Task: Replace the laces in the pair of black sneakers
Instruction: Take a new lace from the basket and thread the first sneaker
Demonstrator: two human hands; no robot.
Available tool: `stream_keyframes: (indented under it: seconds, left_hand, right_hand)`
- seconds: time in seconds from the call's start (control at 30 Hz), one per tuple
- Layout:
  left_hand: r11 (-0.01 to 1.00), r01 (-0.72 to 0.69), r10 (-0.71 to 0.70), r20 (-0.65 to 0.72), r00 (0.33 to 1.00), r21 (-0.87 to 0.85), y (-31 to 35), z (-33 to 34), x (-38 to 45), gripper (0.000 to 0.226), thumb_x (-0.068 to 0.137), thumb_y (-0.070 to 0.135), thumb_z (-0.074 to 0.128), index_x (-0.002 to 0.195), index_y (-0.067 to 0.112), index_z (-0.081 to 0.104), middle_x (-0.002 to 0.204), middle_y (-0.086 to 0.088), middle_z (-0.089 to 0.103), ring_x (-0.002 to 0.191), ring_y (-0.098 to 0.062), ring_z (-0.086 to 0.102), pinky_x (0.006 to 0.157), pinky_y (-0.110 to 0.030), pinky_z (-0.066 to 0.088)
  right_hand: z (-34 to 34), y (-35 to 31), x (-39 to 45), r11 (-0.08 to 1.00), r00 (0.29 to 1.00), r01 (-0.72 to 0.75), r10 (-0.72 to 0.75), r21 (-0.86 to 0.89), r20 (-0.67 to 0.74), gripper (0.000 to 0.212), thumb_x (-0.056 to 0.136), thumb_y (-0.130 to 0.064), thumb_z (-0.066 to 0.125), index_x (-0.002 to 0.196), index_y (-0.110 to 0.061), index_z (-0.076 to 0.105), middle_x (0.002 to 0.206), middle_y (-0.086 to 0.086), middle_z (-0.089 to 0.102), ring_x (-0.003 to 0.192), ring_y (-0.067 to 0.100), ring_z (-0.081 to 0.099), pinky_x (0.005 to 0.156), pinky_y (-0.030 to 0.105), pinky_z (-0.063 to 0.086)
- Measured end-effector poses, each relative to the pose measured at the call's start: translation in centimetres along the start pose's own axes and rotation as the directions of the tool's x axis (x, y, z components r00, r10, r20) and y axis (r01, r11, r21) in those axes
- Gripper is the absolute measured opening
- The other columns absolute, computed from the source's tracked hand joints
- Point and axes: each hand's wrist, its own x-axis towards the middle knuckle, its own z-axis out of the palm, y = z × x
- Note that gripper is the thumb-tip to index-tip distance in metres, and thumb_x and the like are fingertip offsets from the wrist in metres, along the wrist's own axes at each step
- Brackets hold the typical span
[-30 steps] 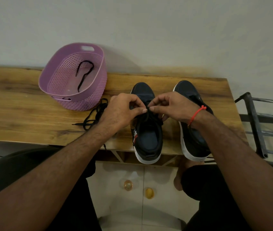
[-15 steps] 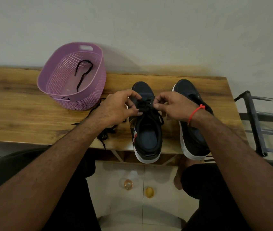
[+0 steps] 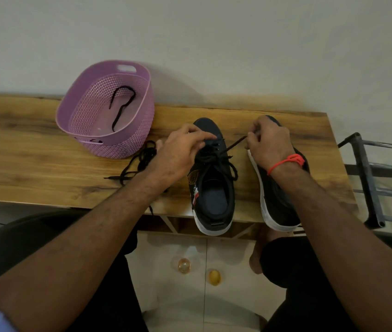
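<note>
Counts, head view only:

- 2 black low-top sneakers w/ white soles: left one (image 3: 211,178), right one (image 3: 276,200), side by side on the table.
- 3 black shoelaces: 1 threaded in left sneaker's eyelets (image 3: 216,159), 1 loose tangle on the tabletop (image 3: 140,161), 1 short curled lace in the basket (image 3: 120,104).
- 1 lilac perforated plastic basket (image 3: 130,144).
- 1 wood-grain table (image 3: 34,164).
- 2 hands: left hand (image 3: 180,149), right hand (image 3: 270,142).
- 1 red cord wristband (image 3: 286,161).
- 1 dark metal rack (image 3: 367,180), far right.
- 2 small amber round knobs on the white cabinet below (image 3: 184,265), (image 3: 214,277).
</note>
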Motion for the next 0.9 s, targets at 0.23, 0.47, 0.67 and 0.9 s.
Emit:
stream_keyframes:
  seconds: [0.23,0.47,0.67,0.9]
  left_hand:
    - [0.967,-0.068,0.071,-0.004,0.997,0.246,0.4,-0.4,-0.4,0.022,0.1,0.04,0.055,0.118,0.043,0.067,0.145,0.017,0.044,0.135,-0.013,0.035,0.095,-0.04,0.024]
    - [0.964,-0.078,0.07,0.038,0.997,0.254,0.6,-1.2,-0.5,0.019,0.098,0.042,0.058,0.115,0.045,0.067,0.148,0.019,0.041,0.137,-0.014,0.031,0.091,-0.039,0.022]
    - [0.963,-0.031,0.028,0.013,1.0,0.269,0.7,-1.3,-0.5,0.007,0.093,0.046,0.062,0.099,0.045,0.065,0.145,0.023,0.042,0.132,-0.011,0.034,0.091,-0.039,0.023]
    - [0.983,-0.036,0.029,0.04,0.999,0.178,-0.1,-1.4,-0.5,0.007,0.092,0.047,0.064,0.095,0.044,0.058,0.108,0.02,0.063,0.115,-0.008,0.05,0.094,-0.041,0.026]
  right_hand:
    - [-1.6,-2.4,-1.6,0.956,0.893,0.292,-0.257,-0.04,0.37,0.033,0.092,-0.048,0.062,0.09,-0.016,0.065,0.09,-0.005,0.057,0.079,0.006,0.051,0.064,0.017,0.04]
    - [-1.2,-2.3,-1.6,0.914,0.808,0.398,-0.31,-0.076,0.501,0.015,0.089,-0.041,0.07,0.089,-0.027,0.065,0.11,-0.002,0.053,0.1,0.013,0.05,0.067,0.01,0.032]
    - [-1.2,-2.0,-1.4,0.885,0.805,0.457,-0.366,-0.094,0.467,0.013,0.088,-0.035,0.072,0.094,-0.024,0.071,0.111,-0.002,0.054,0.104,0.014,0.046,0.081,0.024,0.035]
    - [-1.4,-1.6,-1.3,0.863,0.796,0.496,-0.407,-0.096,0.448,0.012,0.086,-0.037,0.074,0.09,-0.026,0.07,0.101,-0.011,0.044,0.1,0.007,0.035,0.084,0.021,0.028]
